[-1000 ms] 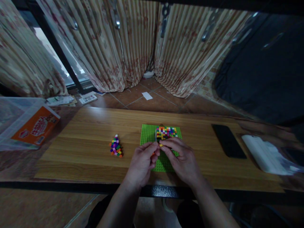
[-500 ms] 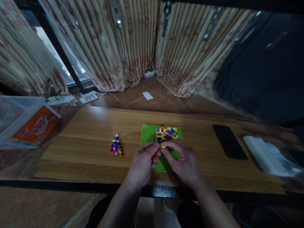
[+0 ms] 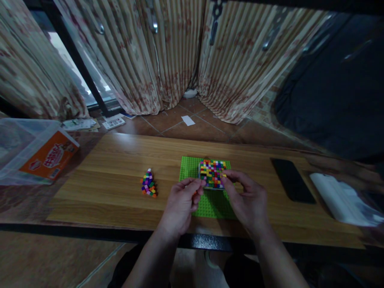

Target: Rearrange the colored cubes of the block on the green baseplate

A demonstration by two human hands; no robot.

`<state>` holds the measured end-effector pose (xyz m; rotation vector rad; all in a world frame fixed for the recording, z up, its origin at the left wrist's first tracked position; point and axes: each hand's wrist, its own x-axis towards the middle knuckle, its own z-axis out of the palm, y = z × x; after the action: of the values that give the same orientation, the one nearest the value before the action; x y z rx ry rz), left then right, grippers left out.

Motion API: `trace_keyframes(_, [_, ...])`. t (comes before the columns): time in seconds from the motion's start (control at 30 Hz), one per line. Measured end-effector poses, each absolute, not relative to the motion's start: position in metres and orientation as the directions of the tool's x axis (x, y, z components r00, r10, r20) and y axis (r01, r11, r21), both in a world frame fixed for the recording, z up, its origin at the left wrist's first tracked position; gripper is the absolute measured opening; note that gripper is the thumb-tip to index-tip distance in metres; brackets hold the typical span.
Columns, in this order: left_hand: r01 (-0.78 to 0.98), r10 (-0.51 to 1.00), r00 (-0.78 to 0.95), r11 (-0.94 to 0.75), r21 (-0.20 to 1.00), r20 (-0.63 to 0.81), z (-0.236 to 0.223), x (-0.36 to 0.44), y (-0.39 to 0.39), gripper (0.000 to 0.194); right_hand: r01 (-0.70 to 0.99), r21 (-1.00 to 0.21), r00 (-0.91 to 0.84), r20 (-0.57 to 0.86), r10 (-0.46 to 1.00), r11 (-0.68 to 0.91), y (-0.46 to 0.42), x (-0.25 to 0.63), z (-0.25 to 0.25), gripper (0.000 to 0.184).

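A green studded baseplate [image 3: 186,165] lies on the wooden table, bearing a rectangular block of many-coloured toy bricks [image 3: 212,172]. My right hand [image 3: 247,198] pinches a small yellow brick [image 3: 224,175] between thumb and forefinger at the right side of that block. At its lower left corner, my left hand [image 3: 182,206] is closed, thumb against forefinger. A bit of orange shows among the curled left fingers, likely a brick, though mostly hidden. Left of both hands sits a loose pile of coloured bricks [image 3: 148,185].
A black phone [image 3: 292,180] and a white plastic packet [image 3: 337,198] lie at the right of the wooden table [image 3: 99,180]. A clear plastic box [image 3: 39,156] with an orange label stands at the left. Striped curtains [image 3: 168,60] hang behind.
My right hand has moved right, away from my left hand, taking the yellow brick to the block's right side. More of the block shows now. My left hand stays nearly still.
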<state>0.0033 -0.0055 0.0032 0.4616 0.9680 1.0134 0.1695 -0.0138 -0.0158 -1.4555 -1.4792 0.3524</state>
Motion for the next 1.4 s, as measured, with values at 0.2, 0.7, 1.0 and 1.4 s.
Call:
trace_keyframes(0.2, [-0.497,0.869,0.165,0.482,0.722,-0.466,0.005,0.003,-0.004,0.027,0.635,-0.716,0.112,0.459,0.881,0.292,-0.012,0.171,-0.016,0.010])
trace_keyframes(0.7, [-0.494,0.870,0.169,0.481,0.724,-0.463,0.004,0.002,-0.005,0.026,0.617,-0.775,0.230,0.342,0.911,0.135,-0.008,0.160,-0.027,0.006])
trace_keyframes(1.0, [-0.515,0.877,0.158,0.465,0.720,-0.453,0.004,0.002,-0.004,0.026,0.546,-0.827,0.258,0.315,0.913,0.131,-0.007,0.158,-0.030,0.008])
trace_keyframes(1.4, [-0.660,0.833,0.166,0.492,0.568,-0.528,0.006,-0.002,-0.001,0.013,0.522,-0.846,0.249,0.271,0.930,0.107,-0.005,0.160,-0.031,0.009])
